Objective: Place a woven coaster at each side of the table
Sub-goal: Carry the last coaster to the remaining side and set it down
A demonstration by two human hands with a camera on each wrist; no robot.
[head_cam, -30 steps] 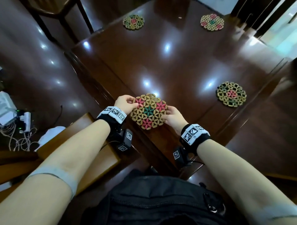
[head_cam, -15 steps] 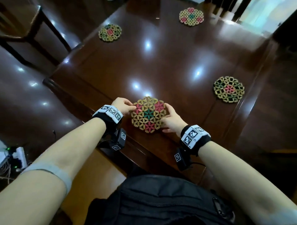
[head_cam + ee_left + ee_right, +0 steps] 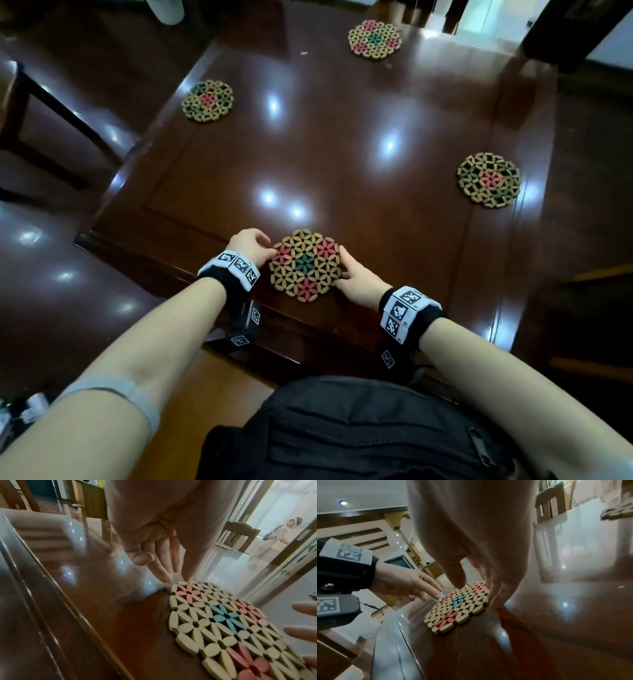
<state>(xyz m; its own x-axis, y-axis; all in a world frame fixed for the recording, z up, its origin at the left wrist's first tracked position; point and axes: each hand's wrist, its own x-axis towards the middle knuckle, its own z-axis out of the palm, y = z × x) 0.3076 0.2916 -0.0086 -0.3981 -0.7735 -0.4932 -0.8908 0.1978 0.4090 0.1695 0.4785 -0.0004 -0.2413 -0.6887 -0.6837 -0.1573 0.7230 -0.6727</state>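
Note:
A round woven coaster (image 3: 305, 265) with pink and green flowers lies flat on the dark wooden table (image 3: 342, 154), near its front edge. My left hand (image 3: 251, 246) is at the coaster's left rim, and its straight fingertips (image 3: 167, 579) touch the edge of the coaster (image 3: 223, 622). My right hand (image 3: 352, 277) is at the right rim. Its thumb (image 3: 457, 577) presses on top of the coaster (image 3: 458, 605) and its fingers (image 3: 496, 597) lie against the side. Three more coasters lie at the left (image 3: 208, 101), far (image 3: 375, 39) and right (image 3: 489, 180) sides.
A dark chair (image 3: 20, 113) stands left of the table. A black bag (image 3: 359, 428) hangs at my waist, below the front edge. Another person (image 3: 274, 536) stands beyond a glass door, far off.
My head has turned, so the table now sits squarer in view. Both hands stay at the coaster's two sides, and the coaster lies slightly farther in from the front edge.

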